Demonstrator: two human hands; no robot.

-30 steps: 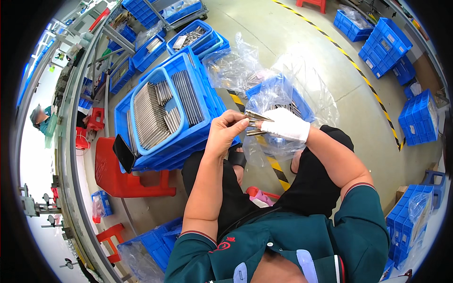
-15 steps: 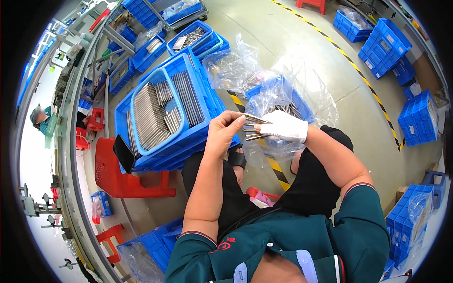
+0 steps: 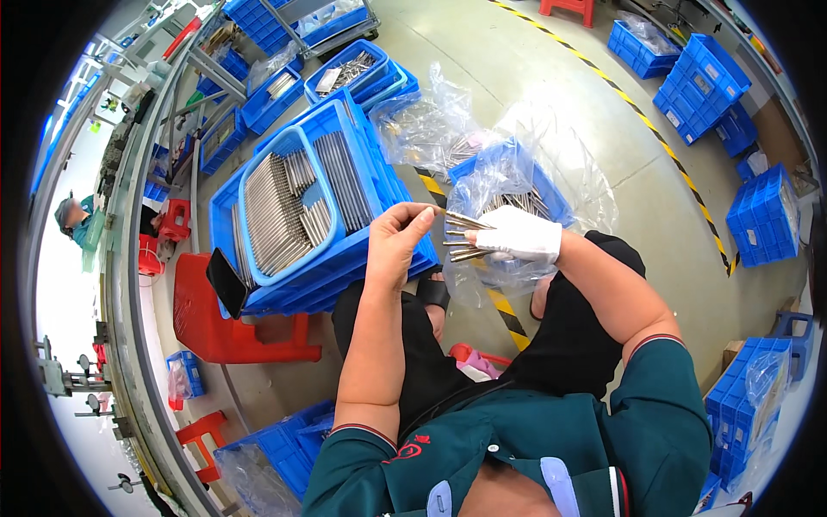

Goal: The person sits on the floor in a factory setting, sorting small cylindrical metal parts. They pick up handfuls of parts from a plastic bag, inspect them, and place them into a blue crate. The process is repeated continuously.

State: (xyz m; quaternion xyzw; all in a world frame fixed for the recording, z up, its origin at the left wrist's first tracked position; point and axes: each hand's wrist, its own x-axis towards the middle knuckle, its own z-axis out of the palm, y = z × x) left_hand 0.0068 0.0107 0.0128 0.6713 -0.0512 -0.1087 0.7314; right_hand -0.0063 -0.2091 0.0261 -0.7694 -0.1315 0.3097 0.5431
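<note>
My right hand (image 3: 523, 234), in a white glove, is closed around several thin metal rods (image 3: 465, 254) whose ends fan out to the left. My bare left hand (image 3: 395, 246) pinches the tip of the uppermost rod between thumb and forefinger. Beneath and beyond the glove, a blue bin (image 3: 556, 191) lined with clear plastic holds more loose rods (image 3: 527, 200). On my left, a light blue tub (image 3: 317, 165) full of neatly stacked rods (image 3: 274, 211) rests on a stack of blue crates (image 3: 392, 194).
A black phone-like slab (image 3: 226, 283) leans at the crate's near corner, above a red stool (image 3: 202, 314). Crumpled clear plastic (image 3: 422, 116) lies beyond the crates. Blue crates (image 3: 762, 215) line the right side. Another person (image 3: 79, 215) is at the far left.
My left hand has shifted slightly left, away from the glove, with its fingers at the rod's tip. The gloved right hand has barely moved.
</note>
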